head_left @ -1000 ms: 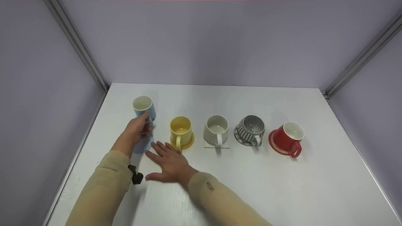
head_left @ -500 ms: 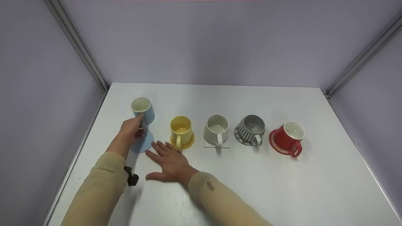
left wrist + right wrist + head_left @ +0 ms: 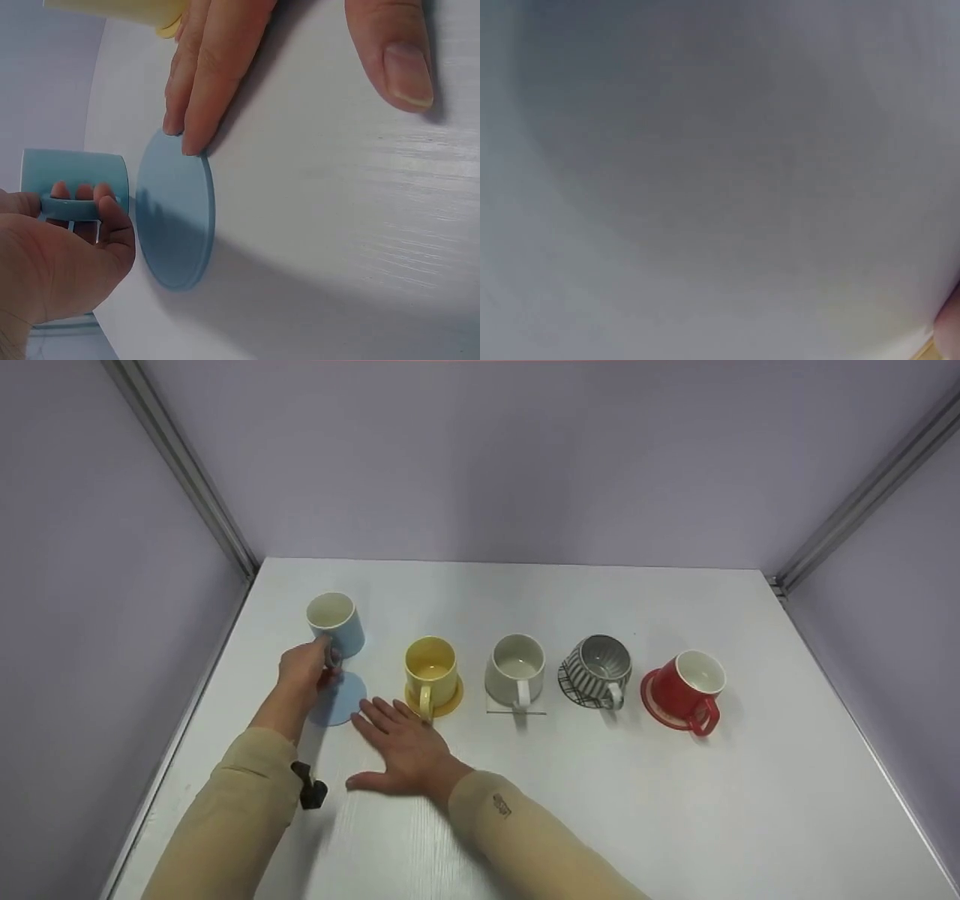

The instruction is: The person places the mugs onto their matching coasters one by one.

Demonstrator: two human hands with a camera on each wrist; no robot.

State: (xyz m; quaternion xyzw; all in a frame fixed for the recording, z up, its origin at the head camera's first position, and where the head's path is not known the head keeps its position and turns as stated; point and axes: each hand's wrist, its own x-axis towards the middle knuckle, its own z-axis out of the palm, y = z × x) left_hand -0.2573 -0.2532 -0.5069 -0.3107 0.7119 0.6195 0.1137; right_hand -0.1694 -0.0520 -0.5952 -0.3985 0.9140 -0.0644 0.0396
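My left hand (image 3: 301, 665) grips the handle of a light blue mug (image 3: 347, 636) with a pale inside. The mug is upright, just behind a round blue coaster (image 3: 346, 701) at the left of the table. In the left wrist view, fingers of that hand pass through the handle of the mug (image 3: 82, 166), and the mug's base is close to the edge of the coaster (image 3: 176, 225). My right hand (image 3: 409, 750) lies flat with fingers spread, its fingertips at the coaster's right edge. The right wrist view is mostly a blurred pale surface.
To the right stand a yellow mug (image 3: 442, 682) on a yellow coaster, a white mug (image 3: 510, 682) on a square one, a grey striped cup (image 3: 589, 673) on a patterned one, and a red mug (image 3: 675, 694) on a red one. Walls (image 3: 480, 457) enclose the white table.
My left hand has drawn the blue mug slightly left and toward me, and more of the blue coaster shows. The right hand and the other mugs have stayed in place.
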